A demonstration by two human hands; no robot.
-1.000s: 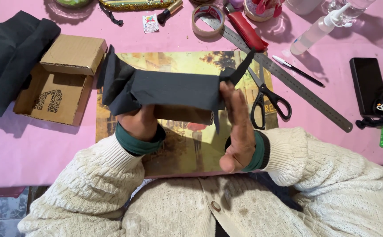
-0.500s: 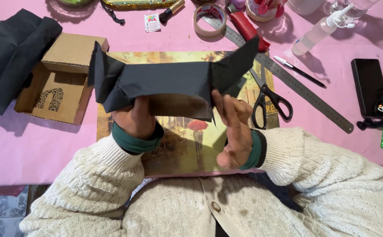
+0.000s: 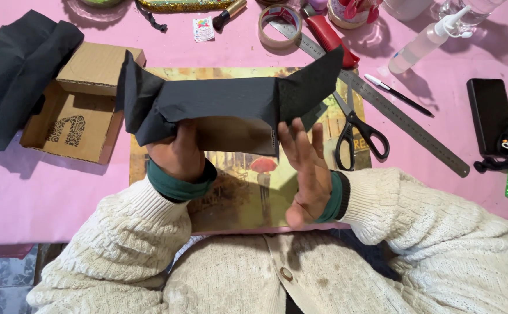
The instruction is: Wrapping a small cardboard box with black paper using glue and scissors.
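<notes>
My left hand grips from below a cardboard box partly wrapped in black paper, held above a printed picture mat. Loose paper ends stick out at both sides of the box. My right hand is flat with fingers apart, just off the box's right end near the loose paper flap, and holds nothing.
An open brown cardboard box and a pile of black paper lie at left on the pink tablecloth. Scissors, a steel ruler, a pen, a tape roll, a red cutter, a spray bottle and a black phone are at right.
The box tilted up, showing more of its black top. The right flap rose and spread, and my right hand came off the box's end, fingers opening.
</notes>
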